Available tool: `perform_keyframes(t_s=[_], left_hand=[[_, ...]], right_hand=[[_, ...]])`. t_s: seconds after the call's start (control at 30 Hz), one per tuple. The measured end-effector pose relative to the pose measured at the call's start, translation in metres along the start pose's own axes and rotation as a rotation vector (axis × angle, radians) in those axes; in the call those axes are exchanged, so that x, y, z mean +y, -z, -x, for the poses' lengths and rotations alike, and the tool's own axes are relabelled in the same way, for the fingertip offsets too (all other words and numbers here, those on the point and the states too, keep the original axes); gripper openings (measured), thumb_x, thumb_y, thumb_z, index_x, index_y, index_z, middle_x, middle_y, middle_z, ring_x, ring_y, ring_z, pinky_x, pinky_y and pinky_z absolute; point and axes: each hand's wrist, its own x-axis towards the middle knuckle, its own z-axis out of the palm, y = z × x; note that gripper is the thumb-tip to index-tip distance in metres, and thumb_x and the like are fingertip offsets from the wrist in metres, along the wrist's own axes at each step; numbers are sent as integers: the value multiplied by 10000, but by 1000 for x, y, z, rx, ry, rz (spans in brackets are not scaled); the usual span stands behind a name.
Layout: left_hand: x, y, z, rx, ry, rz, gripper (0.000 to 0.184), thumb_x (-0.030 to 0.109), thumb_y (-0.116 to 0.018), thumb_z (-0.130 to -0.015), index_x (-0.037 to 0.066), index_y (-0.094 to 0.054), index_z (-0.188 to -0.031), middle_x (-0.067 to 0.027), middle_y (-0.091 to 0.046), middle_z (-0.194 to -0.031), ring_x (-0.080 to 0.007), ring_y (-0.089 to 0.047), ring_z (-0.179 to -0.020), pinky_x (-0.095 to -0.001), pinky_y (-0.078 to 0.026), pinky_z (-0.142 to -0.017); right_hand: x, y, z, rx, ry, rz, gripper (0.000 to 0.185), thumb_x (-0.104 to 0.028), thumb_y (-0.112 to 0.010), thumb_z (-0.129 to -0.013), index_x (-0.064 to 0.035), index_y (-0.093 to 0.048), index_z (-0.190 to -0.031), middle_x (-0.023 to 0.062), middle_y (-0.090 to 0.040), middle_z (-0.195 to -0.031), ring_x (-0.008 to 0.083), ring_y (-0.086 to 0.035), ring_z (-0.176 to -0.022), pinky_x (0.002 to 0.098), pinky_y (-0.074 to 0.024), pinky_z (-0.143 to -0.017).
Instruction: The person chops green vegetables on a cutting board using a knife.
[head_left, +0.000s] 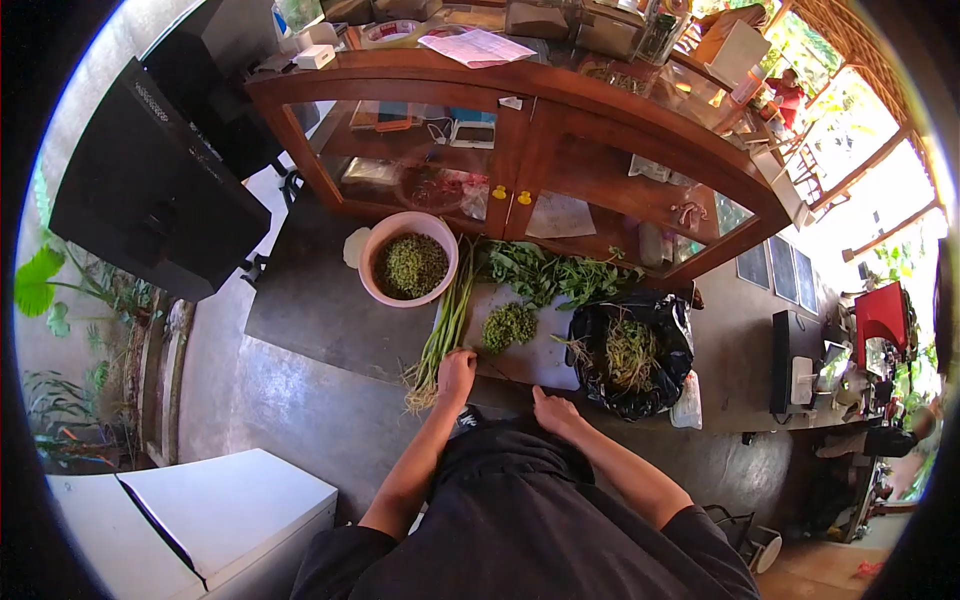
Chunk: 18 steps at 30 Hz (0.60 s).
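Observation:
My left hand (457,374) is closed at the counter's near edge, right beside a bundle of long green onions (455,318) with pale roots. What its fingers hold is too small to make out. My right hand (556,411) is curled at the same edge, with a thin dark line running from it toward the left hand; I cannot tell what it is. Beyond the hands, a pile of chopped greens (509,327) lies on a light board (545,355). A pink bowl (452,240) holds more chopped greens, and leafy stems (545,270) lie behind the board.
A black plastic bag (590,385) with root trimmings (630,350) stands right of the board. Behind the counter (300,300) rises a wooden glass-door cabinet (520,165). A white appliance (230,510) is at lower left, and a black speaker-like box (150,190) stands at far left.

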Motion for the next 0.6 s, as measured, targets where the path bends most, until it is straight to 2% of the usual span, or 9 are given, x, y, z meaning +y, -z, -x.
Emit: perform_keyframes(t_s=[0.03,0.1,0.23,0.4,0.57,0.6], left_hand=[[3,3,-1,-26,14,-5,113,54,-636,-736,12,-692,-824,-162,-635,-839,-334,-618,-815,-415,-505,-745],[2,3,-1,-56,23,-12,105,52,-634,-737,13,-690,-816,-163,-634,-833,-331,-618,-813,-417,-505,-743],[-1,-2,-4,-46,-44,-87,113,41,-646,-730,15,-696,-827,-178,-633,-841,-347,-618,-811,-418,-509,-733],[-6,-5,-2,-50,-64,-115,114,46,-627,-742,18,-690,-834,-180,-627,-815,-352,-612,-823,-421,-503,-745],[1,1,-4,-74,6,-18,131,42,-623,-748,16,-690,-858,-184,-637,-869,-356,-615,-840,-425,-498,-769],[0,1,-6,-73,8,-19,131,42,-623,-748,16,-690,-858,-184,-637,-869,-356,-615,-840,-425,-498,-769]], right_hand=[[3,1,3,-4,3,0,455,-122,-373,-908,-46,-294,-1349,267,-626,-982,427,-620,-903,525,-497,-735],[6,3,10,16,-58,-30,359,-242,-401,-909,-47,-392,-1210,267,-631,-954,441,-611,-898,548,-463,-780],[4,-7,3,95,-42,-7,312,-250,-434,-906,-53,-407,-1147,246,-644,-883,433,-626,-830,539,-485,-723],[1,-10,-4,180,-3,12,283,-253,-442,-909,-54,-404,-1105,241,-644,-842,433,-627,-787,540,-490,-700],[3,0,8,211,-25,-8,284,-270,-437,-920,-46,-401,-1089,250,-638,-827,438,-625,-777,543,-489,-693],[3,1,10,211,-7,28,321,-258,-435,-929,-28,-400,-1150,233,-644,-804,413,-636,-744,518,-505,-651]])
